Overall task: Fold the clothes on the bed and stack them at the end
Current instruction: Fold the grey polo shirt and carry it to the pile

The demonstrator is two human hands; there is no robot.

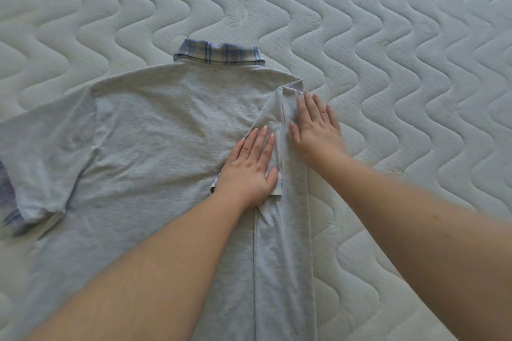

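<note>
Both hands — left hand, right hand — press flat, fingers spread, on the grey shirt's folded right side, while its unfolded sleeve lies well to the left — nearer the left hand.

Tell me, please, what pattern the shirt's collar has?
The collar is plaid, blue and white checks, on a plain grey shirt; the head view shows it.

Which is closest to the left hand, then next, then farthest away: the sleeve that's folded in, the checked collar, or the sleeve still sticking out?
From the left hand, in the head view:
1. Folded-in sleeve: right under the hand, on the shirt's right side.
2. Checked collar: up at the top of the shirt, beyond the fingertips.
3. Spread-out sleeve: far off at the shirt's left edge.
</note>
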